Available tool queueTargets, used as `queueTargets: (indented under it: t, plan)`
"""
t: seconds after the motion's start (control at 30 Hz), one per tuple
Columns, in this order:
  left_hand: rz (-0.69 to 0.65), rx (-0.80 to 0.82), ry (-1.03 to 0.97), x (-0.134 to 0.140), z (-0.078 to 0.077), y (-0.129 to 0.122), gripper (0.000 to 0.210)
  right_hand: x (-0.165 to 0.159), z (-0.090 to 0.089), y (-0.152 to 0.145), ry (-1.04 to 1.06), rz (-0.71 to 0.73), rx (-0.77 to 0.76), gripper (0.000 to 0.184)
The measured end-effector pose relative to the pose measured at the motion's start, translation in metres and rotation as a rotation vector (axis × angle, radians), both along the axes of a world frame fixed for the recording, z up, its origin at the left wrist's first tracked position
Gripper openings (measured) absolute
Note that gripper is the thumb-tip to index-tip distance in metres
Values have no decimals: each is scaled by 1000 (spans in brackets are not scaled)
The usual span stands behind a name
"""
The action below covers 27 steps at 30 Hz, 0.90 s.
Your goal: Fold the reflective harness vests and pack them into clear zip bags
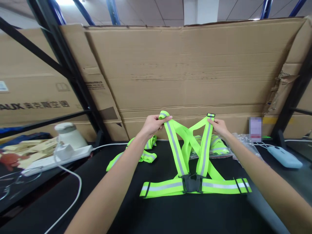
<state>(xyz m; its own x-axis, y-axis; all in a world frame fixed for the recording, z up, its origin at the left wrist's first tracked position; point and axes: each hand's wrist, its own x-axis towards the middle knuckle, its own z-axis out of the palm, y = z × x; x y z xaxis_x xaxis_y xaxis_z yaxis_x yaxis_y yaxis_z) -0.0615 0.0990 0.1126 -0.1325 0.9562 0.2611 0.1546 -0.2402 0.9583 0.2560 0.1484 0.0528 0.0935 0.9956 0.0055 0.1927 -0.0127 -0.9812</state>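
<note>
A neon yellow-green reflective vest (175,150) of elastic straps with silver stripes is stretched upright between my hands. My left hand (154,125) pinches its left shoulder strap near the folded top. At the other shoulder, my right hand (218,126) grips the strap just below a black slider (211,115). The straps cross behind, and the waist band rests on the black tabletop with a black buckle (192,183) at its centre. Another bundle of the same yellow-green straps (148,156) lies behind my left forearm. More folded straps (218,145) in clear plastic sit behind the vest.
Cardboard (195,71) walls off the back between dark metal posts (63,68). A white power strip (78,154) with a cable stands at the left beside a white container (70,135). On the right lie clear plastic bags (246,143) and a light blue device (284,156).
</note>
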Motion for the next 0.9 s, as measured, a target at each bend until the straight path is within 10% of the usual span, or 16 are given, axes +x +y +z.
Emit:
queueTargets:
  t: [0.27, 0.47, 0.67, 0.9]
  plan:
    - [52, -76, 92, 58, -25, 29, 65, -2, -13, 9, -70, -108, -90, 35]
    - [-23, -50, 296, 39, -65, 6, 98, 32, -23, -27, -247, -139, 137, 44]
    - [-187, -52, 489, -16, -90, -42, 42, 67, -38, -100, -338, 289, 176, 42]
    - [-324, -181, 737, -37, -90, -83, 56, 103, -48, -128, -378, 853, -380, 53]
